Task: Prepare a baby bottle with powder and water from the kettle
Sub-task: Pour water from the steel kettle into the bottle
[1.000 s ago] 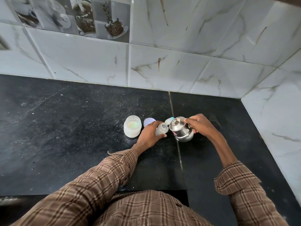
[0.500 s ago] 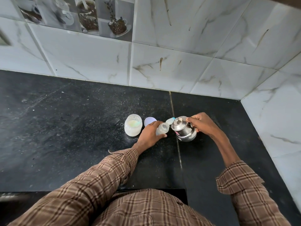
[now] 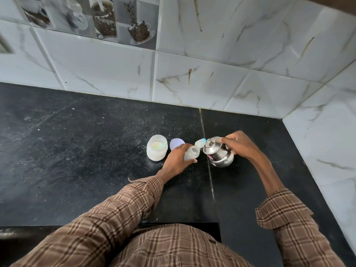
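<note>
A small clear baby bottle (image 3: 190, 153) stands on the black counter with its mouth uncovered, and my left hand (image 3: 176, 159) is wrapped around it. My right hand (image 3: 238, 144) grips the handle of a small steel kettle (image 3: 217, 152), which is tilted left toward the bottle. The kettle's spout is hidden behind its body. An open plastic jar of white powder (image 3: 156, 147) stands to the left of the bottle. Its pale round lid (image 3: 176, 143) lies flat between the jar and my left hand. The bottle's cap with a blue ring (image 3: 200, 142) lies just behind the bottle.
The black stone counter (image 3: 77, 151) meets a marble-tiled wall (image 3: 192, 83) at the back and another tiled wall (image 3: 327, 151) on the right. A seam (image 3: 210, 178) runs front to back under the kettle. My checked sleeves fill the foreground.
The kettle has shifted slightly right and down and stays tilted toward the bottle. My left hand keeps its hold on the bottle in the same spot.
</note>
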